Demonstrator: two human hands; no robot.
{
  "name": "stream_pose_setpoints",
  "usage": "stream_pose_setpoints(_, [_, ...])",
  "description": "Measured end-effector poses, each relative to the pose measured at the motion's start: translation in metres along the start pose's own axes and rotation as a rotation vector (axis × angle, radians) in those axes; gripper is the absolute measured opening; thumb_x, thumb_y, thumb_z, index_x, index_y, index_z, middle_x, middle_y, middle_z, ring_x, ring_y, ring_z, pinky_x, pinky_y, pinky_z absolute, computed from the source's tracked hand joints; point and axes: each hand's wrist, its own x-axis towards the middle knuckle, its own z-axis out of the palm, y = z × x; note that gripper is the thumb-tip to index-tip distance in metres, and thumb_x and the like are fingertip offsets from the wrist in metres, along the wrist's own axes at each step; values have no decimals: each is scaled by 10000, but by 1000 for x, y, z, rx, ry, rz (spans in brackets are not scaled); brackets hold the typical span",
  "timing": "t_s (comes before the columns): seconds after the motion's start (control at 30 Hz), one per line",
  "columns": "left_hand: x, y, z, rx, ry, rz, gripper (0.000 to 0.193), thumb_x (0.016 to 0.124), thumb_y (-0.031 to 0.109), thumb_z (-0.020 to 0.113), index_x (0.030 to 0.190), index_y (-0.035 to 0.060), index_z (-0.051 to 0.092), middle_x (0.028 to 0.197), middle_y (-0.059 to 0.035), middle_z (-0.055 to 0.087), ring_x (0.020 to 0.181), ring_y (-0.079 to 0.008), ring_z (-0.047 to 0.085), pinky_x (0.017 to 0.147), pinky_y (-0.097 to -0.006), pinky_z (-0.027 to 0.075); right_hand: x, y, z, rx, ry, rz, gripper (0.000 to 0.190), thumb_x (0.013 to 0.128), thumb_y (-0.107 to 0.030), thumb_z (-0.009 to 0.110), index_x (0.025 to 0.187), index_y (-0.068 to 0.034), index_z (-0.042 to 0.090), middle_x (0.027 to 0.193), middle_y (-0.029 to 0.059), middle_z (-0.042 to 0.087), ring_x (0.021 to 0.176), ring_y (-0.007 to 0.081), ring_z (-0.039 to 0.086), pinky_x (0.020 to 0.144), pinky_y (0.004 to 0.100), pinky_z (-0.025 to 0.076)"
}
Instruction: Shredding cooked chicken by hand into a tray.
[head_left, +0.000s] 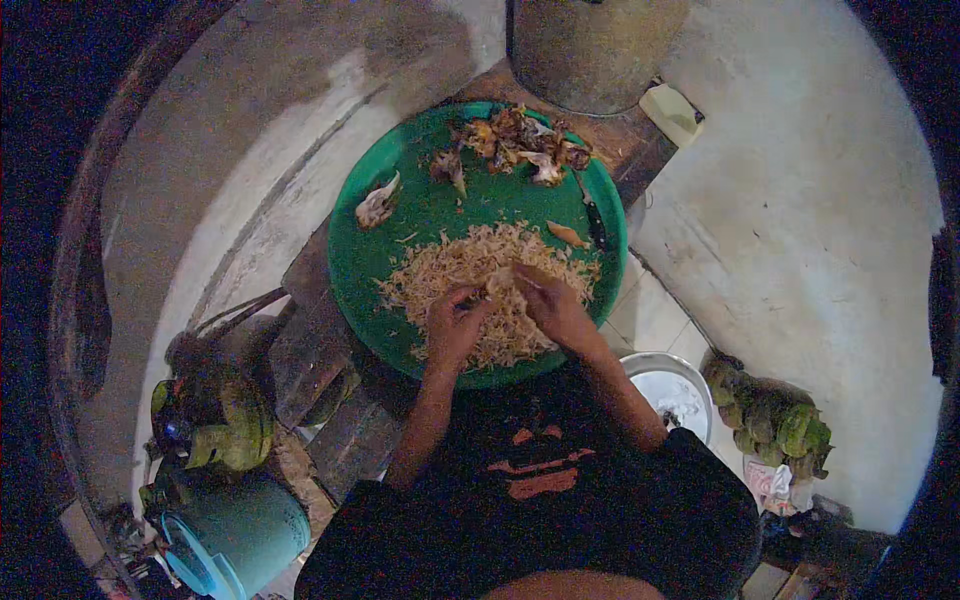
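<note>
Over a heap of pale shredded meat (517, 341) on a large round green tray (420, 191), both of my hands work close together. My left hand (457, 319) has its fingers closed on a small piece of meat with a dark edge. My right hand (551, 304) holds a pale meat piece (499, 281) near it, between bent fingertips. Browned meat and bone pieces (510, 142) lie in a pile at the tray's far edge. A single bony piece (379, 201) rests at the left, and an orange-brown strip (568, 235) touches the heap's far right side. A dark-handled knife (592, 214) lies along the right rim.
The tray stands on a wooden table (304, 281). Behind it are a large metal drum (592, 52) and a pale yellow plastic container (671, 114). A metal basin (671, 390) sits low at right, near green bananas (780, 424). At lower left are more bananas (232, 427) and a blue bucket (247, 525).
</note>
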Motion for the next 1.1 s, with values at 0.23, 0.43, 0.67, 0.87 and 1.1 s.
stream_pose_setpoints(0.23, [2, 8, -1, -82, -107, -216, 297, 776, 138, 721, 1015, -36, 689, 773, -86, 703, 643, -144, 653, 660, -266, 520, -10, -16, 1, 78, -283, 127, 377, 968, -200, 498, 1317, -59, 496, 979, 151, 660, 612, 139, 576, 617, 302, 498])
stream_pose_setpoints(0.43, [-4, -23, 5, -101, -15, -198, 265, 786, 143, 707, 981, -37, 692, 735, -83, 697, 638, -148, 654, 662, -269, 523, 1, 5, -5, 45, -27, 135, 393, 967, -241, 497, 1320, -67, 489, 969, 164, 658, 639, 169, 625, 654, 325, 515])
stream_pose_setpoints(0.67, [-4, -7, 2, -25, -80, -165, 239, 793, 148, 683, 964, -18, 687, 798, -86, 695, 699, -150, 642, 634, -298, 503, -15, -19, 0, 107, -260, 79, 358, 972, -238, 477, 1267, -47, 540, 1089, 170, 641, 697, 185, 651, 691, 327, 520])
stream_pose_setpoints(0.87, [-4, -22, 1, -113, -88, -248, 249, 791, 168, 681, 968, -7, 683, 823, -105, 690, 725, -172, 641, 685, -330, 503, 0, 1, -6, -23, -80, 35, 344, 972, -237, 498, 1263, -62, 552, 1008, 141, 639, 664, 153, 623, 647, 313, 512])
stream_pose_setpoints(1.1, [-4, -11, 2, -46, -133, -79, 264, 797, 164, 674, 996, -8, 682, 832, -101, 694, 736, -173, 647, 702, -326, 503, -7, -55, -13, 233, -319, 366, 384, 975, -271, 500, 1302, -72, 517, 883, 97, 642, 638, 128, 578, 612, 301, 494])
